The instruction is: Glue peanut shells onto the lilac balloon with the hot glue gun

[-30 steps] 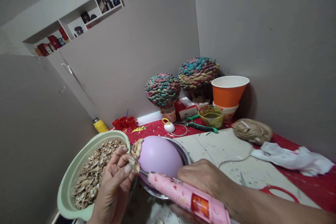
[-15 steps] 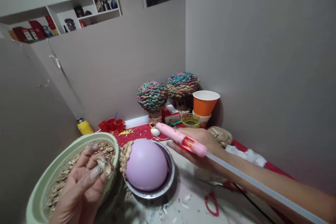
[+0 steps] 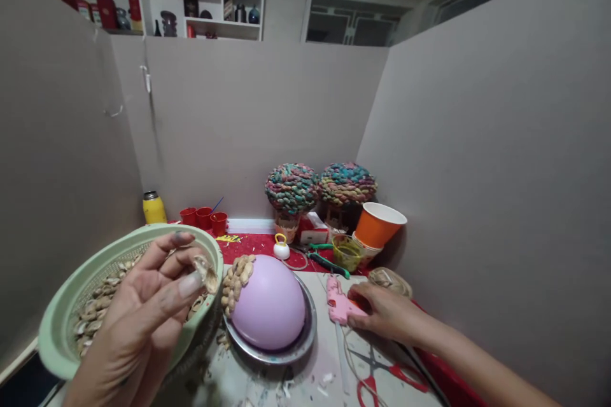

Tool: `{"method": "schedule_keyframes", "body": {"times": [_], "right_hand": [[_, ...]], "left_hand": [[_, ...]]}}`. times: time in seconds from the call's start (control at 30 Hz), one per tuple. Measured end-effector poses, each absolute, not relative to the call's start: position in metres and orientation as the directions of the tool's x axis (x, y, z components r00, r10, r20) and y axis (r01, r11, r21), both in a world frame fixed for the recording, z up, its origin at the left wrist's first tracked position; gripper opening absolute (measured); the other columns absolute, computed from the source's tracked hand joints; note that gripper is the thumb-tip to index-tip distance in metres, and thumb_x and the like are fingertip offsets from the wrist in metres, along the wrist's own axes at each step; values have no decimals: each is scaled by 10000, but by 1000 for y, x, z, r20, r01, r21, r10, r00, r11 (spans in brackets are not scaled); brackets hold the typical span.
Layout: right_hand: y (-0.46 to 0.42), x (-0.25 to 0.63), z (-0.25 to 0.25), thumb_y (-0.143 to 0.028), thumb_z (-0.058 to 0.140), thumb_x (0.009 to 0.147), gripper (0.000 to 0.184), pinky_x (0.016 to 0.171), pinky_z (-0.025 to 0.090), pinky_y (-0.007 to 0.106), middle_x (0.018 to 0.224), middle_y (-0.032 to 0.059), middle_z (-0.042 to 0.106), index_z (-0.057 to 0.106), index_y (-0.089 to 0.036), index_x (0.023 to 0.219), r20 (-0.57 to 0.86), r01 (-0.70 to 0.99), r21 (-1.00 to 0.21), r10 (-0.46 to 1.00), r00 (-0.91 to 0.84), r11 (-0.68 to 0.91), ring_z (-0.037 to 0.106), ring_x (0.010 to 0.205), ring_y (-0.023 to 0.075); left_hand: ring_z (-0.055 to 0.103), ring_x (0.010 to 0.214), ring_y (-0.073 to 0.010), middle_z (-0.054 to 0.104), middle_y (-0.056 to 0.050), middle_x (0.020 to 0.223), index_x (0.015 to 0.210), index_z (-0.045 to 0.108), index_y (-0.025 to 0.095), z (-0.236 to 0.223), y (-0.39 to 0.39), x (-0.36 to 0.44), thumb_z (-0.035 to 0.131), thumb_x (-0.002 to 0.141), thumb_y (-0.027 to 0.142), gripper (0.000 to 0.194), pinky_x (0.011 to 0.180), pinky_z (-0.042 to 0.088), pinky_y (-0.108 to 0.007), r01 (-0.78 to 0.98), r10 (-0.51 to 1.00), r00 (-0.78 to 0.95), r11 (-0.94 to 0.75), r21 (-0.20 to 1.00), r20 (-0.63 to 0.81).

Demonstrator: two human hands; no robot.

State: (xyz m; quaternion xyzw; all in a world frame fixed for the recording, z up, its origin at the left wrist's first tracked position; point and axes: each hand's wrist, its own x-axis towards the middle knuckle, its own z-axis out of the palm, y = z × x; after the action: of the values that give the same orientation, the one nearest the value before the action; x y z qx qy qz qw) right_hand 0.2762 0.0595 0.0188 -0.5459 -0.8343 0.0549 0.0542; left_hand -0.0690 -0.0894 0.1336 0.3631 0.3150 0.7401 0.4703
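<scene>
Your right hand (image 3: 384, 315) has brought the pink glue gun (image 3: 337, 303) down to the board (image 3: 319, 286), at the balloon's three o'clock, fingers curled on its handle. The purple balloon (image 3: 272, 305) sits in the metal bowl (image 3: 312, 327), its shell patch (image 3: 235, 281) at ten o'clock. At nine, your left hand (image 3: 147, 311) pinches a loose shell (image 3: 206, 275) over the green basket (image 3: 53, 331). Red-handled scissors (image 3: 368, 389) lie at four.

I count three red cups (image 3: 203, 219), two colourful balls (image 3: 292, 187), one balloon (image 3: 270, 305), one metal bowl (image 3: 312, 324), one basket (image 3: 50, 331), one yellow bottle (image 3: 154, 210), one glue gun (image 3: 338, 306), one pair of scissors (image 3: 408, 378). The peanut shells (image 3: 99, 306) are too many for counting.
</scene>
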Motion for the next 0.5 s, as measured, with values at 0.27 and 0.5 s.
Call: {"method": "schedule_keyframes", "body": {"times": [0.27, 0.5], "right_hand": [[39, 217, 80, -508, 627, 872, 661, 1107, 351, 512, 1495, 138, 397, 402, -244, 1434, 291, 588, -414, 713, -638, 695, 392, 1363, 308], [58, 154, 89, -570, 801, 705, 1091, 1160, 153, 588, 1618, 135, 95, 167, -295, 1549, 157, 395, -519, 539, -828, 758, 80, 1474, 347]], "left_hand": [[672, 748, -180, 678, -78, 904, 1082, 690, 176, 130, -86, -65, 811, 659, 90, 448, 670, 605, -264, -536, 934, -264, -350, 768, 241], [647, 765, -161, 668, -64, 875, 1071, 673, 158, 128, -83, -66, 803, 687, 109, 408, 693, 578, -235, -539, 930, -253, -366, 759, 268]]}}
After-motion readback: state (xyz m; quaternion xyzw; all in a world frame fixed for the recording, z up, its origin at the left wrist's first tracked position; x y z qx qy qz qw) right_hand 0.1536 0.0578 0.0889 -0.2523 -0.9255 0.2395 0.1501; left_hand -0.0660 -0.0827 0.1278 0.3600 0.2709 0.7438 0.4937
